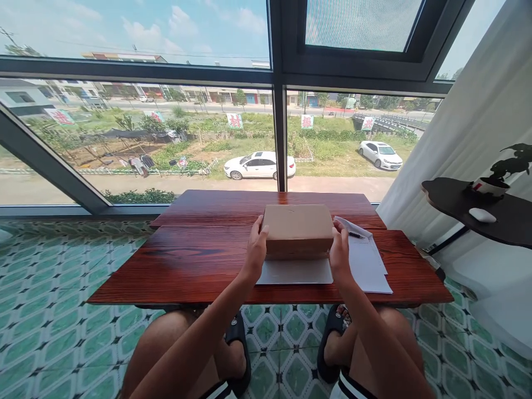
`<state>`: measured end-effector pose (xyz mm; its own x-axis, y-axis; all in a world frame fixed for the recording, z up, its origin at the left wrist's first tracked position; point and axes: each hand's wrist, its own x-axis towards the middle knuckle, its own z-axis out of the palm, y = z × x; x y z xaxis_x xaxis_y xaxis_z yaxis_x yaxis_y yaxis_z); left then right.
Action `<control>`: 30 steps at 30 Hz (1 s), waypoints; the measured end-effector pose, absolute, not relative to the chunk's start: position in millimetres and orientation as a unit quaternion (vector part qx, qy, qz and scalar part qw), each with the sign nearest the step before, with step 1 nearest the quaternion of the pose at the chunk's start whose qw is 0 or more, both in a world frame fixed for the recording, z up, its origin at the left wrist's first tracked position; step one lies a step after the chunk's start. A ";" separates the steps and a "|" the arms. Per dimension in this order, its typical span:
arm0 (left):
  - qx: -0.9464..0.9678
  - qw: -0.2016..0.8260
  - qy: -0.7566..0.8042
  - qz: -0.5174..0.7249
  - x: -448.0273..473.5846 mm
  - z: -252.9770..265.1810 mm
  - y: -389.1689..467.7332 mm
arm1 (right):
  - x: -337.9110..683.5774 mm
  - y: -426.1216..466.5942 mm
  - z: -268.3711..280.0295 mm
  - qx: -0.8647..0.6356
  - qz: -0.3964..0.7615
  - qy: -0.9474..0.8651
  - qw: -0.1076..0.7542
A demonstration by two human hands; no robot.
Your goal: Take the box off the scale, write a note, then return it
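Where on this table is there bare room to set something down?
The widest bare patch of the reddish wooden table lies left of the left hand. A smaller one lies between the white paper sheets and the right edge. Around the brown cardboard box it is crowded: right hand, pale flat rectangle, and black pen on the papers.

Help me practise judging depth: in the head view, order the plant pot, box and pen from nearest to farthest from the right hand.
1. Box: touching the right hand, on its left.
2. Pen: on the papers, just right.
3. Plant pot: on the shelf, far right.
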<state>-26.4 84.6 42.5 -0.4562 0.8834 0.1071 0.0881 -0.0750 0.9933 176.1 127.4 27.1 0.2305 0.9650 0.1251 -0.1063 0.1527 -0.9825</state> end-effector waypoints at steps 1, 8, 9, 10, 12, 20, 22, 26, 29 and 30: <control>0.399 0.328 0.601 0.610 -24.5 43.1 83.1 | 174.4 125.7 27.1 -0.487 0.433 -0.444 0.616; 0.381 0.328 0.608 0.615 -17.5 40.4 79.3 | 168.8 118.6 25.4 -0.500 0.428 -0.439 0.613; 0.382 0.327 0.608 0.615 -17.4 40.2 79.4 | 168.5 118.5 25.3 -0.500 0.425 -0.441 0.612; 0.383 0.325 0.608 0.615 -17.3 40.1 79.6 | 168.2 118.5 25.1 -0.500 0.420 -0.445 0.613; 0.387 0.319 0.603 0.620 -17.1 40.0 80.0 | 167.7 119.1 24.4 -0.499 0.408 -0.454 0.616; 0.390 0.314 0.594 0.630 -16.6 37.2 81.9 | 167.2 122.3 18.6 -0.499 0.402 -0.446 0.625; 0.391 0.311 0.596 0.628 -16.2 38.5 81.4 | 167.1 122.4 19.2 -0.496 0.405 -0.447 0.625; 0.391 0.313 0.600 0.624 -14.8 43.2 79.3 | 167.2 122.1 22.1 -0.495 0.395 -0.457 0.624; 0.390 0.314 0.604 0.619 -14.2 46.7 77.6 | 167.7 121.4 23.1 -0.494 0.388 -0.463 0.625; 0.389 0.316 0.606 0.618 -14.3 47.7 77.2 | 168.0 121.0 23.2 -0.493 0.388 -0.464 0.625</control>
<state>-14.3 77.2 47.7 -0.4976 0.8618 0.0983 0.0824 -0.0659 0.9944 168.0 121.0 23.2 0.2683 0.9428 0.1977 -0.0272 0.2126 -0.9768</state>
